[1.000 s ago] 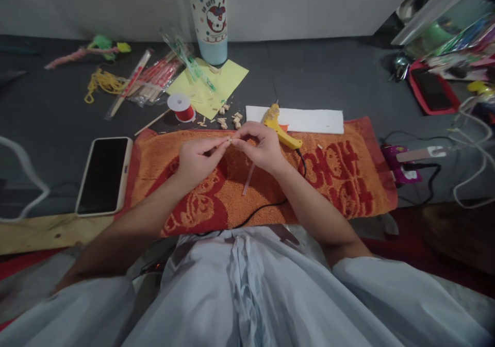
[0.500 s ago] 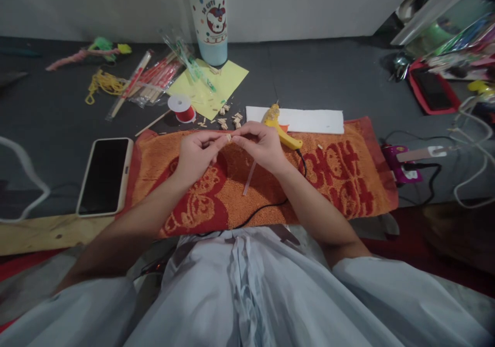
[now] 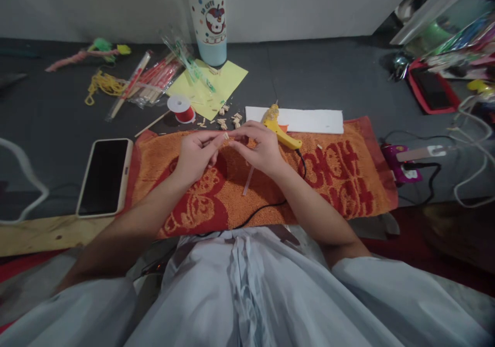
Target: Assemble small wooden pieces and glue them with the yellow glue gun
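Note:
My left hand (image 3: 196, 155) pinches a small cluster of cut wooden stick pieces (image 3: 226, 136) between thumb and fingertips, above an orange and red towel (image 3: 332, 182). Close on its right is my right hand (image 3: 260, 147), thumb and forefinger parted beside the cluster; nothing shows between them. Just beyond both hands lie several similar cut stick pieces (image 3: 222, 124). A yellow hot glue gun (image 3: 284, 136) rests to the right of my right hand, its nozzle pointing away. A translucent glue stick (image 3: 248, 181) lies on the towel, partly under my right hand.
A red thread spool (image 3: 181, 110), yellow paper (image 3: 232, 76) and wrapped chopsticks (image 3: 154, 81) lie at the back left, near a tall bottle (image 3: 212, 27). A phone (image 3: 105, 177) lies left of the towel. Behind the glue gun is a white strip (image 3: 317, 120); cables (image 3: 474, 156) run at the right.
My right thumb and forefinger have parted from the stick cluster, opening a small gap. The cluster stays in my left fingertips, shifted slightly left.

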Action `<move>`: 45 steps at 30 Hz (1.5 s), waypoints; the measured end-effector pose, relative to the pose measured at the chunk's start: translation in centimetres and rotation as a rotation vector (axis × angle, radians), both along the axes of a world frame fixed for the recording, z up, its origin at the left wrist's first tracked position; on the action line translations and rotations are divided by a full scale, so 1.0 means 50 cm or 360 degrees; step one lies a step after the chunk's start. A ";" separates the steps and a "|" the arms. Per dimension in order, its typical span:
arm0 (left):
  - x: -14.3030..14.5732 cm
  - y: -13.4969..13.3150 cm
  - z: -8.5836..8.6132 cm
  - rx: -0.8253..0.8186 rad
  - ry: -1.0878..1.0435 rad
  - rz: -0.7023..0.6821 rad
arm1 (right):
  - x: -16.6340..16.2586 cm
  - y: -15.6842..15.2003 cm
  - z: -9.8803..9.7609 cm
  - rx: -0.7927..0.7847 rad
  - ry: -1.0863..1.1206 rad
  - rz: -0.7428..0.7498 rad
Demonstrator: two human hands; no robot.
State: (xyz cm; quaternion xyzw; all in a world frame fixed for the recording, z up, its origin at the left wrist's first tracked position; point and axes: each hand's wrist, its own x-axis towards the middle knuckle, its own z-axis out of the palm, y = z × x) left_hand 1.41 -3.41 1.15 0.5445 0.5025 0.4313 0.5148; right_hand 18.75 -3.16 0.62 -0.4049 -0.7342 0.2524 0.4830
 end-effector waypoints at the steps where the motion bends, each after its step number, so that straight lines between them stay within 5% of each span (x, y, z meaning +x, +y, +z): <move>1: 0.001 -0.001 0.002 -0.0014 -0.0007 -0.0004 | 0.000 -0.001 -0.001 0.0025 -0.0020 -0.0008; 34: 0.002 0.005 0.000 -0.0274 -0.0080 -0.0329 | 0.012 -0.002 0.011 0.0096 -0.0250 0.0027; 45: 0.000 0.001 0.011 -0.0304 -0.0095 -0.0222 | 0.011 0.000 -0.005 0.0261 -0.0293 0.0079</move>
